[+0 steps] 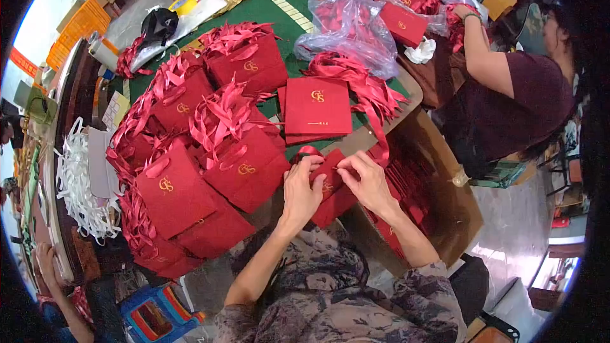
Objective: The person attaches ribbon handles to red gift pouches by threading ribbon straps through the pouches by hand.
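In front of my body I hold a small red paper gift bag (334,206) with a gold emblem. My left hand (302,192) is closed on its left edge, beside a loop of red ribbon (309,151). At the bag's top right, my right hand (368,184) pinches with thumb and forefinger. A tiny thin pale piece shows at those fingertips, too small to name. Just beyond my hands lies a neat stack of flat red bags (318,107). Loose red ribbons (372,89) spread to its right, one strand hanging toward my right hand.
Heaps of ribboned red bags (244,168) cover the green table (289,3) to the left. An open cardboard box (460,216) holding red bags stands right. Clear plastic bags (349,32) lie farther back. A co-worker (515,89) sits far right; another person's hand (46,263) shows lower left.
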A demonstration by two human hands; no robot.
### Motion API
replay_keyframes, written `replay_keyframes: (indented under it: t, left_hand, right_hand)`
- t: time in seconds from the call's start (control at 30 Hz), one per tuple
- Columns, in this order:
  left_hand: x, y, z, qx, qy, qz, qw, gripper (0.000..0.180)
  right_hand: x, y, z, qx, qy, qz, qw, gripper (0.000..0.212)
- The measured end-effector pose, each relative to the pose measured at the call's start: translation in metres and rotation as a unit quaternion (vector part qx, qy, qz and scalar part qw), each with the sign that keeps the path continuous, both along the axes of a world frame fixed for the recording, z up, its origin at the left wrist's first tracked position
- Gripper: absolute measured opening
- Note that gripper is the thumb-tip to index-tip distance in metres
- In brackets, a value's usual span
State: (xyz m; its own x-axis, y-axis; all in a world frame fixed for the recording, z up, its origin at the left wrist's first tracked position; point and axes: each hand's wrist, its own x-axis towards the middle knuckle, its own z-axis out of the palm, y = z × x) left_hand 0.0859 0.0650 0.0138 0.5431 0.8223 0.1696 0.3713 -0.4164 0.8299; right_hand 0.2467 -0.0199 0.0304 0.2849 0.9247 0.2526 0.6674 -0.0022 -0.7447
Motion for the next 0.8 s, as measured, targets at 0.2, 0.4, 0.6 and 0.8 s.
replay_keyframes:
  t: [0.2, 0.4, 0.6, 0.8]
  left_hand:
    - [0.001, 0.000, 0.001, 0.016, -0.002, -0.005, 1.000, 0.027]
    - [-0.001, 0.001, 0.003, 0.006, 0.012, -0.011, 1.000, 0.023]
    - [0.000, -0.002, 0.008, 0.007, 0.015, -0.012, 1.000, 0.022]
    - [0.003, -0.005, 0.013, 0.008, 0.007, -0.013, 1.000, 0.020]
  right_hand:
    - [0.000, 0.002, -0.007, -0.001, -0.008, -0.007, 1.000, 0.012]
    - [-0.005, 0.004, -0.001, -0.036, 0.033, -0.035, 0.998, 0.013]
    - [-0.008, 0.008, 0.001, -0.054, 0.057, -0.050, 0.996, 0.013]
    - [-0.022, 0.011, -0.003, 0.001, -0.074, -0.064, 0.995, 0.016]
